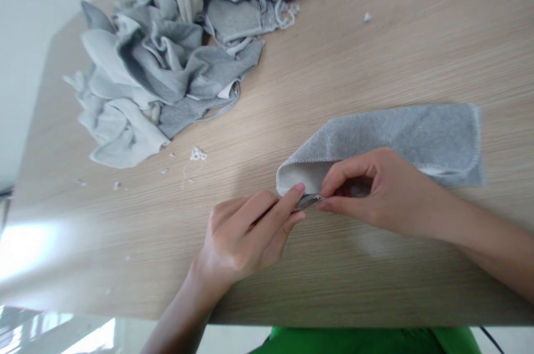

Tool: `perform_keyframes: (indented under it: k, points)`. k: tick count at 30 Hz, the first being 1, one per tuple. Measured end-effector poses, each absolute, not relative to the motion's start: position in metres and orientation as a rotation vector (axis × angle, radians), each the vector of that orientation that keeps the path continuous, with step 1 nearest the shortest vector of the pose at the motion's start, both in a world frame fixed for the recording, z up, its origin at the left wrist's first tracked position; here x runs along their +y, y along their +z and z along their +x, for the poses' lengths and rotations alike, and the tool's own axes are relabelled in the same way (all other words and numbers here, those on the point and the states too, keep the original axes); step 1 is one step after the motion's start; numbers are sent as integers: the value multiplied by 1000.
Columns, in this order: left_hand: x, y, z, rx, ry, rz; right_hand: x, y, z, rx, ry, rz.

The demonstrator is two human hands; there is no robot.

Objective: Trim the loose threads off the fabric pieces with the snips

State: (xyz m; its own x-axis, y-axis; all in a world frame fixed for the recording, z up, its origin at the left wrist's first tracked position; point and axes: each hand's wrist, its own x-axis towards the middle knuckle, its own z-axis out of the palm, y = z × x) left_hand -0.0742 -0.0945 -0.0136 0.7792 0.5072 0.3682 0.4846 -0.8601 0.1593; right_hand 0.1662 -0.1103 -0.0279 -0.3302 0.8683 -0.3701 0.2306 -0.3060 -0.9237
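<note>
A grey strip of fabric (400,131) with pale stitching along its edge lies folded on the table, its near left end curled up to show a lighter inner side. At that near edge my left hand (250,231) pinches the cloth between thumb and fingers. Just to the right, my right hand (375,190) grips the same edge with thumb and index fingertip. Between the two sets of fingertips a short, darker grey bit of the edge shows. Whether anything small is also held there is too hidden to make out.
A heap of crumpled grey and whitish cloth pieces (167,64) covers the far left of the wood-grain table (375,287). A tuft of white thread (197,154) and several lint scraps are scattered about. The table's front edge runs close to a green garment (367,341).
</note>
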Motion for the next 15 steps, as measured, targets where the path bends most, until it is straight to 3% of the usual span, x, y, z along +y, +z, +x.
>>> perform_keyframes:
  k: [15]
  points:
    - [-95, -11, -73, 807, 636, 2917, -110, -27, 166, -1425, 1691, -1397]
